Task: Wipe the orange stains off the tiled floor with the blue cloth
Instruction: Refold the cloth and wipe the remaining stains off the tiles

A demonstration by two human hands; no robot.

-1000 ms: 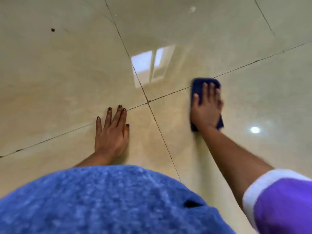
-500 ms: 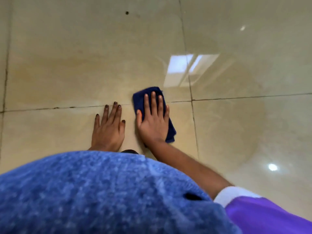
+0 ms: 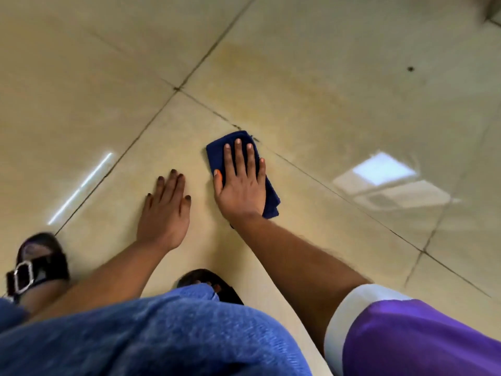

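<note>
Cloth (image 3: pixel 217 154) lies folded flat on the floor (image 3: pixel 311 85), just past center toward 12 o'clock, edge by a grout line. Right hand (image 3: pixel 241 185) presses it palm-down, fingers spread flat, likely for even scrubbing pressure. At 9 o'clock of it, left hand (image 3: pixel 165 213) is planted bare, fingers together, probably bracing. Stains: faint, can't tell.

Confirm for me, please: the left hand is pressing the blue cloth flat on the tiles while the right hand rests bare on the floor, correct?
Not quite: the head view shows the right hand pressing the blue cloth flat, while the left hand rests bare on the tiles.
</note>
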